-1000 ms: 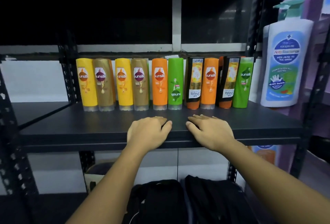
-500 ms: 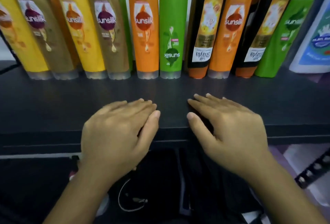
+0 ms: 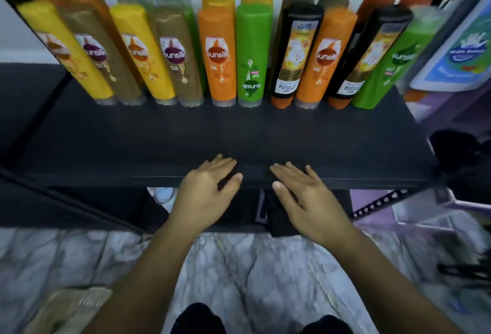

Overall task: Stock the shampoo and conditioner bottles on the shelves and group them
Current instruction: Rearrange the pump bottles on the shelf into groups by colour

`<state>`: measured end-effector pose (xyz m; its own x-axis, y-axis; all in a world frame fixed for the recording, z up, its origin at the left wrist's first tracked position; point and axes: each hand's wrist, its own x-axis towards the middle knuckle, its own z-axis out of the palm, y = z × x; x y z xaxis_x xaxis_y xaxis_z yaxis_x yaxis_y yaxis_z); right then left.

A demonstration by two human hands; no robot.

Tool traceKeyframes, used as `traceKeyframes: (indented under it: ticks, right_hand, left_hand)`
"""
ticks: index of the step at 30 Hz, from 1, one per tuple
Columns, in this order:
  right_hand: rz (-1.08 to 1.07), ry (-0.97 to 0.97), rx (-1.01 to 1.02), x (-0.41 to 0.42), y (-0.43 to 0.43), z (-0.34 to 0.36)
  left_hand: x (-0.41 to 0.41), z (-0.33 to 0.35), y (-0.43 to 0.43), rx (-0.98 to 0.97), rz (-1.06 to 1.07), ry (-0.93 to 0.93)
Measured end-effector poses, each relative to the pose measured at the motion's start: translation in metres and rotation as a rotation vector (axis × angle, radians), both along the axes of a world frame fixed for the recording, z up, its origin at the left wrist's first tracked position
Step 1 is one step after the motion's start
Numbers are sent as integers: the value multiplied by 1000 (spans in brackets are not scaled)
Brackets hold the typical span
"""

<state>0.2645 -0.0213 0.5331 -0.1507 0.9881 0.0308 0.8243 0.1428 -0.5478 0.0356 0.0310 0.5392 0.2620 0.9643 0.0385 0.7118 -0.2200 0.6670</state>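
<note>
Several shampoo and conditioner bottles stand in a mixed row at the back of the dark shelf (image 3: 186, 137): a yellow bottle (image 3: 66, 51), a brown one (image 3: 106, 65), an orange one (image 3: 219, 49), a green one (image 3: 251, 51), a black one (image 3: 295, 51) and more to the right. More bottles stand in a second row behind. My left hand (image 3: 207, 192) and my right hand (image 3: 303, 195) lie flat on the shelf's front edge, side by side, fingers straight, holding nothing.
A large white pump bottle (image 3: 459, 54) leans at the shelf's right end. Black perforated shelf posts (image 3: 377, 206) run at the sides. Below are a marble-patterned floor (image 3: 239, 267), a dark bag under the shelf and a tan item at the lower left.
The view has tilted down and pulled back, so the floor and my knees now show. Both hands stay flat on the shelf edge in the same pose.
</note>
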Motion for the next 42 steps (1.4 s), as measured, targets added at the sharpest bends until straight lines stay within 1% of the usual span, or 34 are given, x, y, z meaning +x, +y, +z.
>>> traceKeyframes:
  ticks: [5,8,10,16,22,27,31,35,39,42]
  right_hand:
    - [33,-60,-224,9,-48,61]
    - [100,-69,-298,17,-82,90]
    - [125,-69,-301,22,-101,96]
    - [60,-5,-343,26,-127,79]
    - [0,32,-361,18,-151,86]
    - [-66,67,-362,-4,-171,91]
    - [-166,79,-350,-43,-183,94]
    - [-247,122,-298,-83,-196,104]
    - [-259,110,-279,-95,-197,106]
    - [-237,109,-260,-85,-189,109]
  left_hand:
    - [22,64,-70,-210,50,45]
    - [24,92,-109,-280,90,87]
    - [27,103,-125,-309,120,94]
    - [41,101,-138,-339,153,106]
    - [12,100,-165,-386,182,101]
    - [-21,96,-176,-391,120,82]
    - [-54,93,-173,-432,52,86]
    - [-81,103,-166,-412,-8,99]
    - [-84,114,-160,-364,-105,131]
    - [-76,122,-154,-340,-115,152]
